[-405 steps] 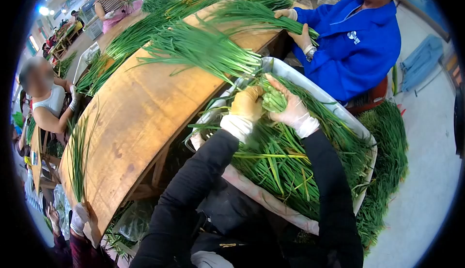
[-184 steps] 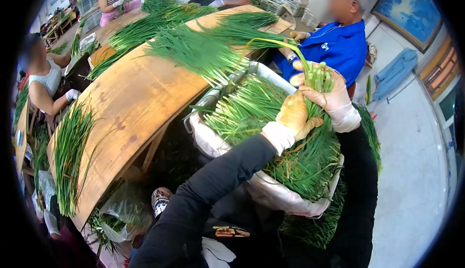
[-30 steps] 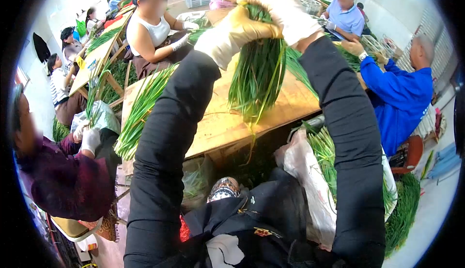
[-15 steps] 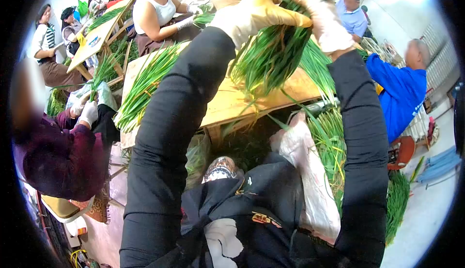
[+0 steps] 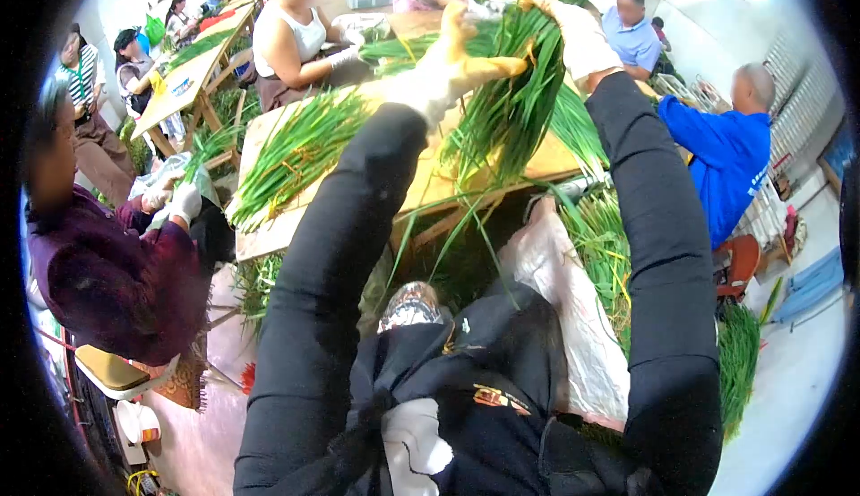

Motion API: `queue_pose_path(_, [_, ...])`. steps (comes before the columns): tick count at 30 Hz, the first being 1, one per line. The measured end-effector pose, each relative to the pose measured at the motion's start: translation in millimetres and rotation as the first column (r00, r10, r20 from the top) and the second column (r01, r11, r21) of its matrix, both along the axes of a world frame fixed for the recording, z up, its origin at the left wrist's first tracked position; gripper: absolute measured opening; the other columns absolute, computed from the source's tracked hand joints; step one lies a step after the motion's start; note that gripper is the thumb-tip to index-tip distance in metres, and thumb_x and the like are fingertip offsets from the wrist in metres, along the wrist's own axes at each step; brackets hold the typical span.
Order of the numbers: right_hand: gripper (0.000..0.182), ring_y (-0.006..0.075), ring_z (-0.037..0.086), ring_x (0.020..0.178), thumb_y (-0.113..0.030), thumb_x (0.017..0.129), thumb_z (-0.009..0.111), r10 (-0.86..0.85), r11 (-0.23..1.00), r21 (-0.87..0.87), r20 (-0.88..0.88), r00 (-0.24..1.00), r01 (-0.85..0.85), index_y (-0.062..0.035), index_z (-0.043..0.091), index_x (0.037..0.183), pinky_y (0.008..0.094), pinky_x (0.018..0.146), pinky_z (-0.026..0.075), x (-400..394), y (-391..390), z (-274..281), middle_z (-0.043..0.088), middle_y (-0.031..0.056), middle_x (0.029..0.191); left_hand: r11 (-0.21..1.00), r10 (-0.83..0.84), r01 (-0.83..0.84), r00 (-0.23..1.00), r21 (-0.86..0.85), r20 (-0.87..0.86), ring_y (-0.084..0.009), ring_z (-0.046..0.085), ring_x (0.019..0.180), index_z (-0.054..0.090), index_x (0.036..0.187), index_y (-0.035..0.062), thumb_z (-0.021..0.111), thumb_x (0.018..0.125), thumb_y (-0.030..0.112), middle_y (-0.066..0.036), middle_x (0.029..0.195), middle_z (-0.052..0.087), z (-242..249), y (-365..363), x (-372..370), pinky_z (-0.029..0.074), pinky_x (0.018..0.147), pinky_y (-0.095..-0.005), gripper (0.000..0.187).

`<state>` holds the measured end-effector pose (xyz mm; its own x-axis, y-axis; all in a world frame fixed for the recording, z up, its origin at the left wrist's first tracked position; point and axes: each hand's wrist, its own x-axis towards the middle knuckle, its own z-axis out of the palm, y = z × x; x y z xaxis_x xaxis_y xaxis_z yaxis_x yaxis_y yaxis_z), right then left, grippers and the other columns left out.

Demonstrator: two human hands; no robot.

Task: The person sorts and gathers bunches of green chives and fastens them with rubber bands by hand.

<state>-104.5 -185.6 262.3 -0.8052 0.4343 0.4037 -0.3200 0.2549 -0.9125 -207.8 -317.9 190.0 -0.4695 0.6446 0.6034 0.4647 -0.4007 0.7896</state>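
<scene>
A big bunch of long green leafy stalks [image 5: 512, 106] hangs in front of me above the wooden table [image 5: 430, 178], its leaves drooping over the near edge. My right hand [image 5: 573, 34], in a pale glove, is closed round the upper part of the bunch. At the bunch's left side my left hand [image 5: 452, 66], in a yellowed white glove, has its fingers spread, thumb and fingers apart. Some loose long leaves dangle below the bunch. More stalks [image 5: 300, 151] lie in a pile on the table's left part, and others [image 5: 578, 129] behind my right forearm.
A person in dark purple [image 5: 116, 263] sits close on the left, a person in blue [image 5: 721, 164] on the right. Others work across the table. A white sack [image 5: 573, 308] and upright greens [image 5: 600, 245] stand beside my right leg.
My left hand has moved down and away from my right hand, its fingers spreading. The bunch has shifted slightly right, and loose leaves now dangle lower. The view has shifted a little.
</scene>
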Motion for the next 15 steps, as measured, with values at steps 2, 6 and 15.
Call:
queue_pose_path(2, [0.027, 0.0094, 0.057, 0.068, -0.026, 0.078, 0.061, -0.071, 0.996, 0.041, -0.096, 0.993, 0.076, -0.0038, 0.063, 0.092, 0.0220, 0.061, 0.046, -9.1, 10.0, 4.3, 0.062, -0.0001, 0.085, 0.993, 0.115, -0.116, 0.993, 0.024, 0.029, -0.0299, 0.034, 0.117, 0.018, 0.129, 0.0008, 0.076, 0.063, 0.022, -0.022, 0.125, 0.036, -4.7, -16.8, -9.7, 0.030, 0.096, -0.0394, 0.090])
queue_pose_path(6, [0.023, 0.0095, 0.056, 0.065, -0.022, 0.078, 0.061, -0.195, 0.963, 0.127, -0.279, 0.940, 0.238, -0.0036, 0.063, 0.091, 0.0209, 0.056, 0.045, -25.2, 18.2, 25.7, 0.061, 0.0004, 0.084, 0.994, 0.090, -0.096, 0.989, 0.049, 0.115, -0.0266, 0.043, 0.110, 0.024, 0.128, 0.0025, 0.070, 0.070, 0.016, -0.020, 0.121, 0.040, -17.7, -61.4, -32.1, 0.037, 0.091, -0.0348, 0.075])
queue_pose_path(15, [0.017, 0.0084, 0.050, 0.053, -0.016, 0.080, 0.058, -0.103, 0.991, 0.064, -0.189, 0.977, 0.117, -0.0032, 0.062, 0.090, 0.0214, 0.050, 0.041, -34.0, -26.6, -4.2, 0.058, 0.0009, 0.069, 0.982, 0.157, -0.173, 0.969, 0.072, 0.191, -0.0288, 0.029, 0.120, 0.018, 0.131, 0.0067, 0.080, 0.056, 0.017, -0.019, 0.127, 0.030, -49.0, -59.4, -31.9, 0.028, 0.097, -0.0383, 0.098])
